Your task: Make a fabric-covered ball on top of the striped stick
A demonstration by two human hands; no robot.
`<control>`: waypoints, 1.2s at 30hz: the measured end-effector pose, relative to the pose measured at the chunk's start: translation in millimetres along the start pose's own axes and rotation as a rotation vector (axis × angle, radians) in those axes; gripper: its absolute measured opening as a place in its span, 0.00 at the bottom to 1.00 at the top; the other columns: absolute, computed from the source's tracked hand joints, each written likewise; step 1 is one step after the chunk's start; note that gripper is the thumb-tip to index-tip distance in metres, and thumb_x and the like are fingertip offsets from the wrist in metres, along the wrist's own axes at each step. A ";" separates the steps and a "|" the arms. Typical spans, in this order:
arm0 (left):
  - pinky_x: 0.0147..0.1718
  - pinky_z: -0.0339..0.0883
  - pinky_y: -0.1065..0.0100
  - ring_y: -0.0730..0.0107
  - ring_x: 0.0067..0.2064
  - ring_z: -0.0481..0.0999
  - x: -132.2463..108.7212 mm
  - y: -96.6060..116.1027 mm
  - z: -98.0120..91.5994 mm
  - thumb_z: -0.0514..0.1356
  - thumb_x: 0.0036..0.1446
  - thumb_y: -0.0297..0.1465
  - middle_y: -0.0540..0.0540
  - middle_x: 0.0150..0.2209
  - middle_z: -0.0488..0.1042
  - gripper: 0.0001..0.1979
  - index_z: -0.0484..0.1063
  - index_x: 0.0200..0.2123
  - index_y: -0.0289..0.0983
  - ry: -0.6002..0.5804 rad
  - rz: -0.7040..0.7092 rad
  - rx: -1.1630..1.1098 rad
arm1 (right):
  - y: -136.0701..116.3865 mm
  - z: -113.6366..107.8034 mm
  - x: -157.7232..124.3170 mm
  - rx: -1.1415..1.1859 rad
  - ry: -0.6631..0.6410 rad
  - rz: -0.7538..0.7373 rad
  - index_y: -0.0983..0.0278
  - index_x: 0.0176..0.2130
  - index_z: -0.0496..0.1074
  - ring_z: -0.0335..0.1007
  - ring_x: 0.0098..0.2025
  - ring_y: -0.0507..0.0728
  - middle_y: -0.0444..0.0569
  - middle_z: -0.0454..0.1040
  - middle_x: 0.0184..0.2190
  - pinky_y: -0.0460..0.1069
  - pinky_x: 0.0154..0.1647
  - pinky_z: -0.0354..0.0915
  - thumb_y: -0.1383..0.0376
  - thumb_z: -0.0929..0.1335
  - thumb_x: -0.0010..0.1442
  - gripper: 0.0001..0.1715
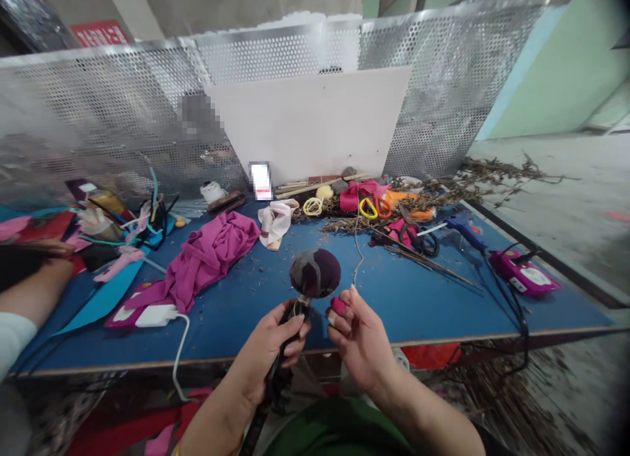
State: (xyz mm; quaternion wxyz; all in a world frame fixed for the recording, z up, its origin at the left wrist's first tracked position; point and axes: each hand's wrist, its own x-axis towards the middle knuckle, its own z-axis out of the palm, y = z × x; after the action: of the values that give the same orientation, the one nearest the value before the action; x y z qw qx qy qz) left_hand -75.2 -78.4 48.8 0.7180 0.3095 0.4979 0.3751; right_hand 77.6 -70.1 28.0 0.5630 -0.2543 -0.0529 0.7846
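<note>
My left hand (283, 334) is closed around a dark stick topped by a round, dark purple, cloth-covered head (315, 273) with grey patches. Just below that head, something thin and light is wound around the stick. To the right of it, my right hand (361, 334) has its fingers curled, with thumb and forefinger pinching the end of a thin grey cord (359, 252). This cord runs up across the blue table (256, 311) toward the pile at the back. Something bright pink (337, 305) is on one of the right hand's fingers.
Purple cloth (216, 246) lies to the left, near a white adapter with a cable. Scissors (418, 236), dry twigs (354, 225) and a blue glue gun (462, 231) lie at right. A lit phone (261, 180) leans on the white board. Another person's arm (34, 285) rests at far left.
</note>
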 end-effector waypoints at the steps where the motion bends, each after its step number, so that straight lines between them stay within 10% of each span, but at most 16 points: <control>1: 0.14 0.45 0.81 0.87 0.16 0.51 -0.3 0.5 -0.7 0.68 0.45 0.39 0.58 0.24 0.63 0.24 0.61 0.41 0.39 -0.009 0.002 0.000 | -1.5 1.2 1.0 0.043 0.015 0.019 0.62 0.25 0.57 0.40 0.19 0.46 0.34 0.48 0.19 0.42 0.17 0.41 0.54 0.76 0.47 0.26; 8: 0.14 0.43 0.79 0.86 0.16 0.50 -1.6 -2.2 9.0 0.64 0.49 0.40 0.58 0.23 0.63 0.20 0.64 0.41 0.38 0.030 0.061 0.137 | 2.5 -3.0 5.7 0.011 0.111 0.095 0.65 0.27 0.66 0.54 0.21 0.46 0.39 0.62 0.22 0.42 0.18 0.51 0.52 0.80 0.38 0.28; 29: 0.21 0.56 0.76 0.79 0.20 0.61 60.0 54.2 25.2 0.59 0.47 0.26 0.57 0.20 0.64 0.10 0.64 0.35 0.36 0.100 0.268 0.395 | -58.8 29.2 97.2 -0.507 -0.034 -0.093 0.62 0.26 0.56 0.42 0.16 0.41 0.32 0.53 0.17 0.38 0.14 0.38 0.44 0.78 0.34 0.37; 36: 0.30 0.65 0.70 0.72 0.28 0.73 83.3 47.8 8.4 0.61 0.40 0.23 0.49 0.30 0.74 0.16 0.68 0.36 0.34 -0.129 0.099 0.205 | -67.7 13.9 110.2 -0.537 -0.059 -0.077 0.62 0.26 0.57 0.43 0.16 0.42 0.32 0.54 0.18 0.38 0.14 0.39 0.46 0.77 0.37 0.34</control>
State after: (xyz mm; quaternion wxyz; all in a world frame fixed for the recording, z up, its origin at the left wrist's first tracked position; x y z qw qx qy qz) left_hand -59.7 16.8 50.3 0.6937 0.4290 0.4706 0.3365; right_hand 103.2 57.5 27.6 0.5030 -0.3693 -0.2852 0.7275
